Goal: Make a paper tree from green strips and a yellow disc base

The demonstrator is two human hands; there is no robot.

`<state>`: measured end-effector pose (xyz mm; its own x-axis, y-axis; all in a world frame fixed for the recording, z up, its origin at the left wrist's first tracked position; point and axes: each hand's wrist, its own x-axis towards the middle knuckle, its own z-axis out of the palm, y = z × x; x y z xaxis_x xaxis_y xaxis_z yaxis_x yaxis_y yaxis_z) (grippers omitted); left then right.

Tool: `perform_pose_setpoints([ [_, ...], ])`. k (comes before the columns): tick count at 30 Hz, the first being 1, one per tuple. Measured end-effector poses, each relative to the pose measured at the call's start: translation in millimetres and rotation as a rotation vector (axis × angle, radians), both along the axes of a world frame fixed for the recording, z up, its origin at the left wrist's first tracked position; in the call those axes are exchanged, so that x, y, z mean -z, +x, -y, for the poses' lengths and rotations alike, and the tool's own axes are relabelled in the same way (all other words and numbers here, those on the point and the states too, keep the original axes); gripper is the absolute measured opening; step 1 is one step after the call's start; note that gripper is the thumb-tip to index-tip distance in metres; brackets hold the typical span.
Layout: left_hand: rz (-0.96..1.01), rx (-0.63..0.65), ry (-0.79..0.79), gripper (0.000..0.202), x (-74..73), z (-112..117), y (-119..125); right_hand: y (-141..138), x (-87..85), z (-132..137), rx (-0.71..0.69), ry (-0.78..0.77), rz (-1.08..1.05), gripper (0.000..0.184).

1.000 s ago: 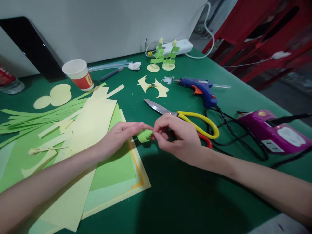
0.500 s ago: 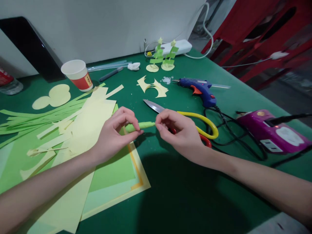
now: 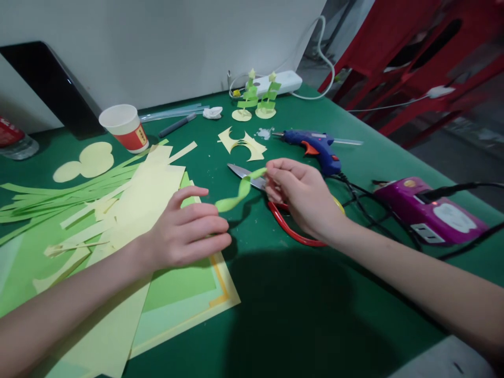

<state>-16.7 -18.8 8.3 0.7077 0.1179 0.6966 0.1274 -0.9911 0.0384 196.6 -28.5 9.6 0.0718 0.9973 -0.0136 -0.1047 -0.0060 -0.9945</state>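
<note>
A light green paper strip (image 3: pixel 232 203), twisted into a loose spiral, hangs above the table. Its right end is pinched between the thumb and fingers of my right hand (image 3: pixel 303 197). My left hand (image 3: pixel 192 228) is by the strip's other end, fingers stretched and apart; its thumb is hidden, and whether it touches the strip is unclear. Below my right hand lie scissors (image 3: pixel 293 231) with red and yellow handles, partly covered by it. Pale yellow paper (image 3: pixel 144 194) and green sheets (image 3: pixel 181 294) lie under and beside my left forearm.
Two small paper plants (image 3: pixel 265 102) stand at the back near a white power strip (image 3: pixel 283 82). A blue glue gun (image 3: pixel 315 143) and a purple socket box (image 3: pixel 444 212) with cables lie right. Green strips (image 3: pixel 79 189), a paper cup (image 3: pixel 124 128) and a phone (image 3: pixel 51 89) are left.
The tightly wound green strip has loosened into an open spiral. My left fingers have opened out, while my right hand has moved up and slightly right with the strip's end.
</note>
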Motion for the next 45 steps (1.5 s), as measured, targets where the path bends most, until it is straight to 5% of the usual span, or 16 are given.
perform_pose_setpoints([
  [8, -0.328, 0.155, -0.488, 0.022, -5.4, 5.2, 4.8, 11.2, -10.9, -12.3, 0.139, 0.015, -0.049, 0.017],
  [11, -0.258, 0.06, -0.619, 0.02, -5.1, 7.0, 8.7, 7.9, -11.3, -3.2, 0.09, 0.098, -0.023, 0.014],
  [15, -0.048, -0.153, -1.291, 0.03, -2.5, 6.7, 13.5, -1.8, -12.0, 17.9, -0.145, 0.285, 0.144, 0.007],
  [18, 0.013, -0.014, -1.727, 0.047, -2.4, 6.3, 16.9, -7.7, -12.3, 28.6, -0.298, 0.435, 0.374, 0.01],
  [21, 0.041, 0.153, -1.932, 0.044, -7.2, 9.4, 19.6, -9.3, -9.3, 31.0, -0.347, 0.562, 0.597, 0.015],
  [27, 0.038, 0.002, -1.813, 0.011, -20.8, 17.5, 21.5, -7.3, -4.5, 27.6, -0.331, 0.651, 0.759, 0.013],
  [36, 0.155, -0.234, -1.532, 0.019, -16.4, 15.1, 20.3, -7.4, -7.6, 24.8, -0.293, 0.557, 0.742, 0.011],
  [45, 0.205, -0.234, -1.554, 0.013, -17.2, 17.8, 22.9, -7.2, -6.7, 24.4, -0.352, 0.447, 0.643, 0.008],
])
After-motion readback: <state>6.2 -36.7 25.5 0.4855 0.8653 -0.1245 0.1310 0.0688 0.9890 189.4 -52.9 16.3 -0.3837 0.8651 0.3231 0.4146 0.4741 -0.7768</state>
